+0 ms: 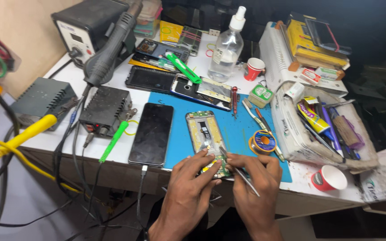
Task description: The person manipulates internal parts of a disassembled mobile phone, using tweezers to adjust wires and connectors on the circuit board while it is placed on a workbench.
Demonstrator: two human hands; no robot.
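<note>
Blue mat [242, 134], red cups [254, 68], yellow cable [5, 147]

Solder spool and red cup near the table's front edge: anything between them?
Head view: only the grey tool tray's front corner and bare, stained table separate the solder spool and red cup.

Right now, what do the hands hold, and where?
Right hand holds metal tweezers near their middle; left hand steadies the opened phone at its lower end.

Both hands are bare: no gloves, rings or watch. The left hand [192, 178] and right hand [252, 176] show bare wrists. No sleeves reach the forearms.
</note>
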